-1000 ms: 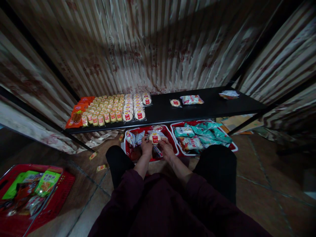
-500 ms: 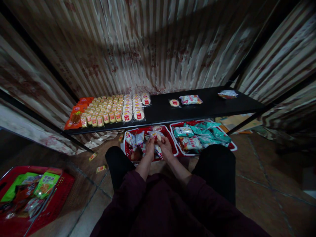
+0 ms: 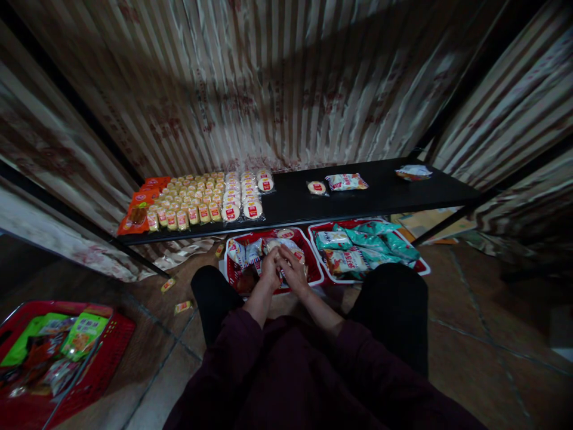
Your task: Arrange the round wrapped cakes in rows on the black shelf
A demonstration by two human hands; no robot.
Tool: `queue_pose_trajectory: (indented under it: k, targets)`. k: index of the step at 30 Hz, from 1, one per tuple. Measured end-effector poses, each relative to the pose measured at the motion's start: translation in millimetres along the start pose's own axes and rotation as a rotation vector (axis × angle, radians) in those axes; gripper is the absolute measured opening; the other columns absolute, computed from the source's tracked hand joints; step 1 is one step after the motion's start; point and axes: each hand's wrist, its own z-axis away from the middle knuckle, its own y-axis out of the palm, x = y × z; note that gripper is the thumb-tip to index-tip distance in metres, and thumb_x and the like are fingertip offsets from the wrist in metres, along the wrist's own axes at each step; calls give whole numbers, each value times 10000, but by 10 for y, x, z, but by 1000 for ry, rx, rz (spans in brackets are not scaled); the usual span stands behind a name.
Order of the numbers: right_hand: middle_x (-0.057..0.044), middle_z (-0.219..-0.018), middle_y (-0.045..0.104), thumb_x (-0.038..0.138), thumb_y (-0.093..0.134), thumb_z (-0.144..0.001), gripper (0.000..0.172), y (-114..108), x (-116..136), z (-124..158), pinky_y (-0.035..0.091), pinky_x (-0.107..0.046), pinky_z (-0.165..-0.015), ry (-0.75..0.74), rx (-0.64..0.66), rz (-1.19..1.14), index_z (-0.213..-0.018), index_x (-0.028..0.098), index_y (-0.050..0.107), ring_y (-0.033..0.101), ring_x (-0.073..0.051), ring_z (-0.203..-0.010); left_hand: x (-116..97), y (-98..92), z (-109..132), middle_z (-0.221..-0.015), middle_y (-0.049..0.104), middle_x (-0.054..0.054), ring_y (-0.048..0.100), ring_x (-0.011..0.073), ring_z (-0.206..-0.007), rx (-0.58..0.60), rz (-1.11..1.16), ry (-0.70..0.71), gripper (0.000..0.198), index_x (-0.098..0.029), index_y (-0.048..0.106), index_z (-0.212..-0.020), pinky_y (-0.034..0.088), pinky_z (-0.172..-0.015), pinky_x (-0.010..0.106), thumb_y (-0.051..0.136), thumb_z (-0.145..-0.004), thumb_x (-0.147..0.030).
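Observation:
My left hand [image 3: 270, 269] and my right hand [image 3: 292, 270] meet over a red basket [image 3: 314, 267] on the floor, between my knees. Both are closed around clear-wrapped round snack packs [image 3: 276, 245], which my fingers mostly cover. More wrapped snacks [image 3: 244, 251] lie in that basket. Just beyond it runs a low black shelf [image 3: 380, 194] with rows of round cakes [image 3: 245, 197] and small yellow snacks [image 3: 188, 200] at its left end.
A second red basket [image 3: 423, 264] with teal and white bags stands to the right. A third red basket [image 3: 102, 358] with green packs sits at the lower left. Loose packs [image 3: 346, 181] lie on the shelf; small snacks [image 3: 183, 306] lie on the tiled floor. Striped curtains hang behind.
The round pack with the red label was held up in plain view a second ago; my hands have since closed together over it, lower in the basket.

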Motion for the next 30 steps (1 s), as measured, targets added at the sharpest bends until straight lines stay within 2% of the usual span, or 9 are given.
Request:
queue_pose_trajectory:
  k: [5, 8, 13, 16, 23, 30]
  targets:
    - [-39, -1260, 605, 392, 566, -726, 349, -14, -51, -11, 343, -446, -1080, 114, -95, -91, -1015, 246, 698, 510, -238, -1218, -101, 11, 41, -688, 634, 8, 567, 94, -565, -133, 59, -15, 97, -143, 625, -820, 449, -588, 215, 621, -755, -214]
    - [-52, -1139, 670, 381, 576, -693, 387, 2, -158, -36, 425, -437, -1011, 164, -127, -160, -1027, 218, 682, 586, -235, -1107, -127, 18, 52, -700, 646, 24, 584, 104, -578, -133, 95, -23, 75, -136, 624, -829, 466, -606, 222, 570, -781, -152]
    - [-69, -1024, 697, 367, 552, -697, 379, 0, -263, -64, 466, -415, -949, 110, -160, -113, -1007, 183, 669, 617, -229, -1015, -117, -12, 38, -747, 661, 34, 618, 118, -631, -123, 151, -1, 163, -137, 624, -904, 497, -637, 228, 532, -782, -80]
    - [-81, -1023, 690, 365, 537, -715, 366, -24, -254, -69, 470, -424, -933, 78, -160, -41, -1002, 180, 667, 622, -233, -988, -112, -16, 41, -740, 664, 38, 620, 118, -630, -100, 155, -10, 158, -130, 627, -893, 505, -650, 228, 526, -785, -74]
    - [-105, -1101, 657, 316, 512, -738, 281, -71, -241, -65, 400, -466, -1002, -124, -195, 236, -923, 191, 683, 561, -256, -1084, -104, -15, 40, -718, 667, 36, 612, 119, -606, -98, 188, -65, 174, -131, 645, -893, 500, -683, 233, 509, -791, -89]
    - [-85, -1035, 675, 289, 464, -758, 314, -32, -183, -46, 456, -431, -931, -91, -145, 277, -979, 198, 670, 600, -233, -978, -88, -91, -23, -754, 683, 60, 635, 144, -672, -98, 232, -124, 167, -123, 651, -884, 504, -712, 244, 520, -783, -146]
